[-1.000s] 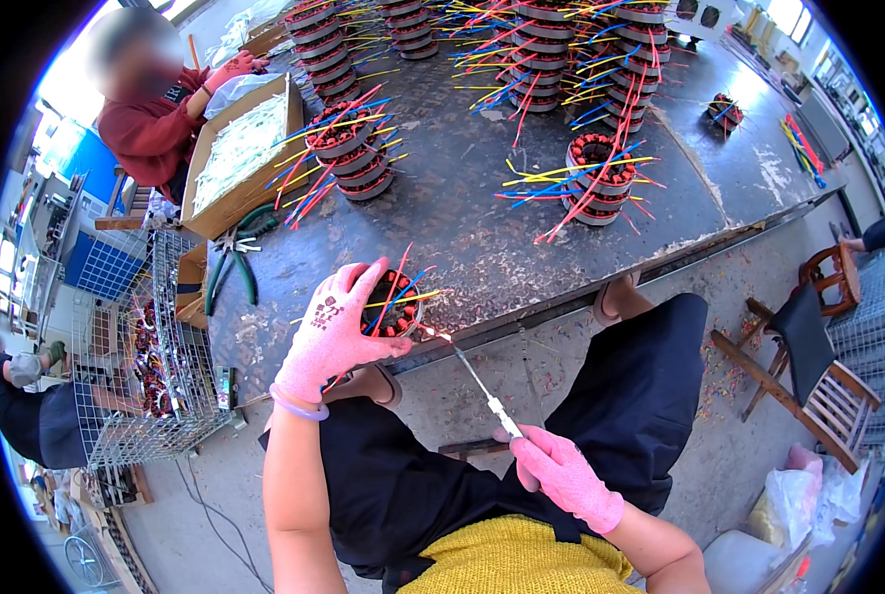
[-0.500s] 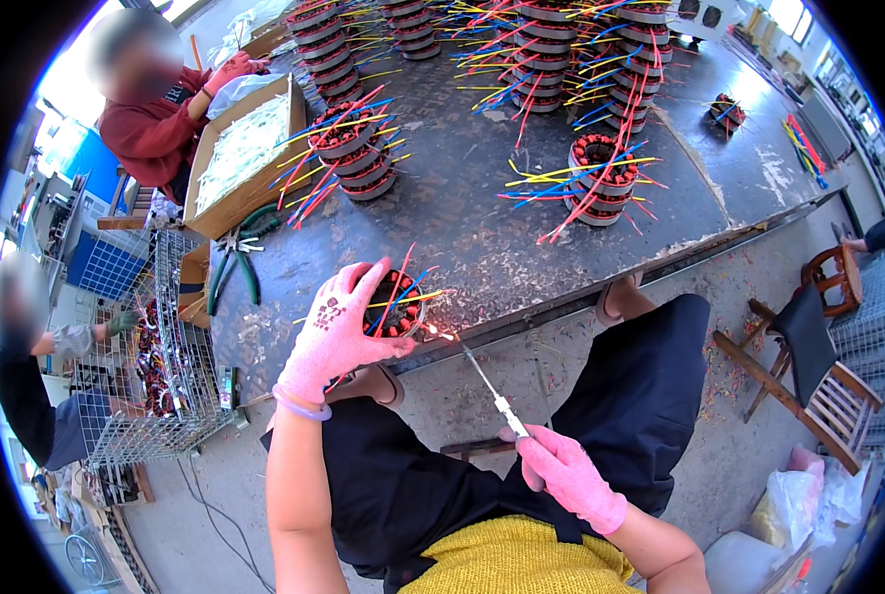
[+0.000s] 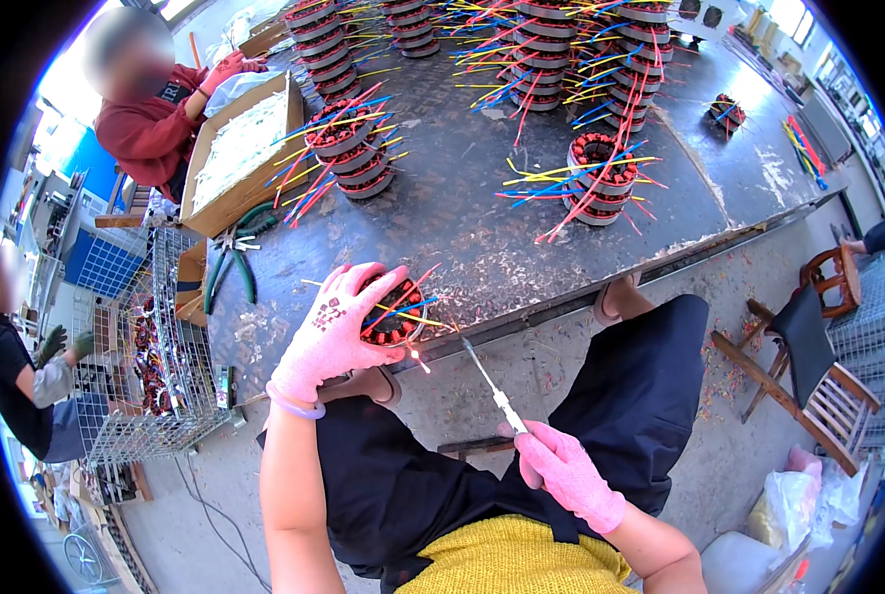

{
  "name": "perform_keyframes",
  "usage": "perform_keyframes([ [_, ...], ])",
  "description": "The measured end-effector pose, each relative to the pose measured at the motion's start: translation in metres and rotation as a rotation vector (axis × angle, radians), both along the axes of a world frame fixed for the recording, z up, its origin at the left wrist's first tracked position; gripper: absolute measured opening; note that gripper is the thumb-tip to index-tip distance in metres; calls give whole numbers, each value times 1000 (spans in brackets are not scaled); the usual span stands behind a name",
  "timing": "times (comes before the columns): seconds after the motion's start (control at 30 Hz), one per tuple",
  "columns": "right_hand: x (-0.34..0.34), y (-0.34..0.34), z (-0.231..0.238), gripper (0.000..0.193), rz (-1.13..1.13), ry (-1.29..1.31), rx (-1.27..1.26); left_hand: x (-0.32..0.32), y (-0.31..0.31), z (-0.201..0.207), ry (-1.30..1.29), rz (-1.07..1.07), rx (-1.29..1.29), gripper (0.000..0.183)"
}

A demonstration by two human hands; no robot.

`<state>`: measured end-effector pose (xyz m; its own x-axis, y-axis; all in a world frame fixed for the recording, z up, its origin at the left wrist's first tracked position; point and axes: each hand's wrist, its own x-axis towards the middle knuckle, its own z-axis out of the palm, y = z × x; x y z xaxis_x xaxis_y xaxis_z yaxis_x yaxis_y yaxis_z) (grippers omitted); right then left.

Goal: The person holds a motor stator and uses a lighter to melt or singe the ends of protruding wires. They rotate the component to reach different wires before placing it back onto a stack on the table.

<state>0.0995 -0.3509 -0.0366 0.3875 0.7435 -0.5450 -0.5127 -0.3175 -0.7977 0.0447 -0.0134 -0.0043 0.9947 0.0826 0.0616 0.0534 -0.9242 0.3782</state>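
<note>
My left hand [image 3: 332,322], in a pink glove, grips a motor stator [image 3: 395,315] with red windings near the table's front edge. Red, blue and yellow lead wires stick out of it. Bright orange glowing spots [image 3: 421,362] show just below its rim; I cannot tell whether they are flame or hot drops. My right hand [image 3: 569,475], also in a pink glove, is closed around a slim tool [image 3: 492,381] with a metal shaft and white collar, resembling a soldering iron. Its tip points up toward the stator and stands a little apart from it.
Stator stacks [image 3: 543,49] with coloured leads stand on the dark table [image 3: 462,198]; shorter stacks [image 3: 601,178] stand nearer. Green-handled pliers [image 3: 233,259] lie left by a cardboard box [image 3: 249,148]. Two co-workers are at left, one near a wire basket [image 3: 155,386]. A wooden chair [image 3: 809,366] stands right.
The stator has tilted in my left hand, and the glowing spots have shifted down and left, away from the tool's tip. The lower-left co-worker's hands have drawn back from the basket.
</note>
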Motion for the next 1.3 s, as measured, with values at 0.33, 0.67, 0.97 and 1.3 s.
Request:
perform_keyframes([
  [0.33, -1, 4, 3, 43, -15, 55, 6, 1, -2, -3, -55, 11, -35, 94],
  [0.67, 0, 5, 6, 41, -5, 46, -7, 0, -1, -1, 2, 2, -15, 97],
  [0.97, -3, 4, 2, 38, -74, 130, 41, 1, -2, -1, 3, 19, -24, 97],
  [1.3, -1, 5, 7, 39, -57, 82, 27, 0, -6, 0, 2, 43, -2, 96],
])
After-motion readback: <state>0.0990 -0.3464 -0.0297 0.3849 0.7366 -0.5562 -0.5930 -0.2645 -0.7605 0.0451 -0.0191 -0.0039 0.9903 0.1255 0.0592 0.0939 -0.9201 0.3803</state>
